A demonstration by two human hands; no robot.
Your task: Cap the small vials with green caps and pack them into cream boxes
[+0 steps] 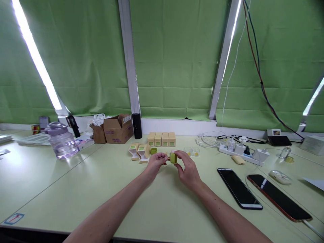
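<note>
My right hand (188, 170) grips a round olive-green lid-like piece (173, 158) on its edge between thumb and fingers. Close beside it, my left hand (156, 164) is closed in a pinch; a small brownish bit shows at its fingertips, too small to name. Just behind my left hand lies a second green round piece (153, 151). Two small cardboard boxes with open flaps, one (134, 152) left of the other (143, 153), stand nearby. Past my right hand are small clear plastic cups (195, 152) with yellow inside.
Several closed small boxes (161, 139) stand in a row behind. A black cylinder (137, 126), a brown carton (117, 130) and a water jug (62, 140) are at the left. To the right lie two phones, one black (239, 188), and a power strip (243, 153) with tangled cables.
</note>
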